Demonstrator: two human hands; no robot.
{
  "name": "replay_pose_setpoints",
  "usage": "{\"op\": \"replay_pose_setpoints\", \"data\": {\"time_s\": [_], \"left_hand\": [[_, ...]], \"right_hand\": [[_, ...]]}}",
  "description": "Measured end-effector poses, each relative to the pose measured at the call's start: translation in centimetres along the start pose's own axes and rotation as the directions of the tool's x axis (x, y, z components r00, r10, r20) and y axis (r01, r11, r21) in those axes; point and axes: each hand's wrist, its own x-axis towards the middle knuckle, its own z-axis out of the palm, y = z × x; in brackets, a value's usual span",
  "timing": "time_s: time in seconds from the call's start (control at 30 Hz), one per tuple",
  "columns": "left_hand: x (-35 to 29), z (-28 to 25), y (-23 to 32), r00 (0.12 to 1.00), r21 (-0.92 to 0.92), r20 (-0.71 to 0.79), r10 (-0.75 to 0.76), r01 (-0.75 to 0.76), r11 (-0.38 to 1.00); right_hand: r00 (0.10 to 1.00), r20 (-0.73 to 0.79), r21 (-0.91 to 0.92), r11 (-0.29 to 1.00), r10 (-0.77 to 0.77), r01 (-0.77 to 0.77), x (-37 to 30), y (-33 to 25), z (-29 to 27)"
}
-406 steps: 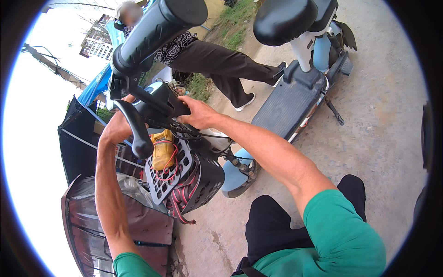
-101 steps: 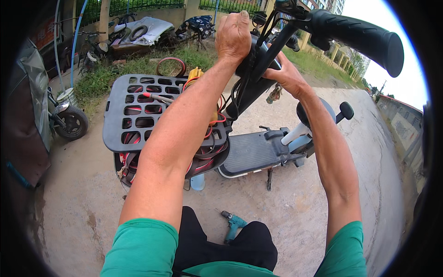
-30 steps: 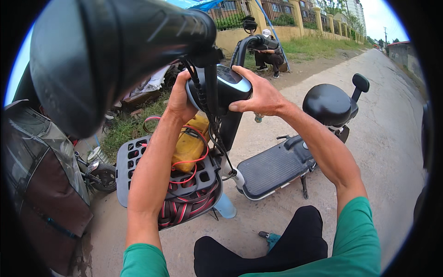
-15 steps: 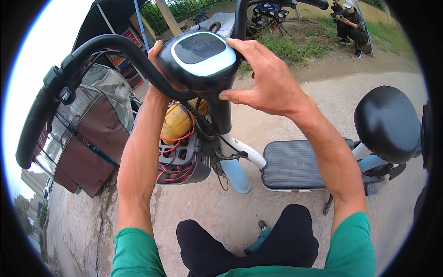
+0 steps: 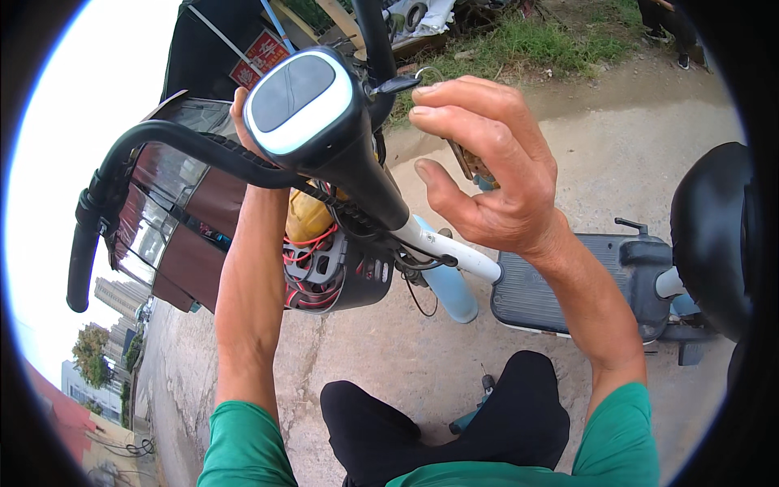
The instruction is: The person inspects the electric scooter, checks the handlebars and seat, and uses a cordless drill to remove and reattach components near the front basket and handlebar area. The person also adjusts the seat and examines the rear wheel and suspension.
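Note:
The electric scooter's display housing (image 5: pixel 341 114), black with a pale-rimmed dark screen, tilts in front of me. My left hand (image 5: pixel 242 118) holds its left side; one digit shows at the edge, and the other fingers are hidden behind it. From the housing's right side sticks a black key (image 5: pixel 398 84) with a thin wire ring. My right hand (image 5: pixel 499 166) is open beside that key, its fingers curved and spread apart, the fingertips close to the ring. Behind the right hand is a brown object (image 5: pixel 468 160) that I cannot make out. The curved handlebar (image 5: pixel 203 150) extends to the left.
Below the handlebar, a grey basket (image 5: pixel 365 276) holds a yellow container (image 5: pixel 308 215) and red cords. At right are the ribbed footboard (image 5: pixel 535 284) and black seat (image 5: pixel 710 235). A brown-covered vehicle (image 5: pixel 191 268) stands left. A teal tool (image 5: pixel 466 420) lies between my knees. Someone's legs (image 5: pixel 677 36) show far right.
My right hand has come off the housing's right side and moved right, uncovering the key. The housing and handlebar appear turned and shifted left; the view has moved too.

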Motion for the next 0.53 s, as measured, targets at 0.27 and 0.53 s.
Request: {"op": "replay_pose_setpoints", "data": {"time_s": [0.27, 0.53], "left_hand": [[-0.4, 1.9, -1.8, 0.947, -0.124, 0.302, -0.105, 0.148, 0.981], [-0.8, -1.1, -0.9, 0.980, -0.023, 0.190, -0.055, 0.060, 0.998]], "right_hand": [[0.721, 0.283, 0.279, 0.665, 0.633, -0.693, -6.5, -2.1, -4.8], [0.435, 0.586, 0.059, 0.500, 0.684, -0.864, -4.9, -1.4, 2.4]]}}
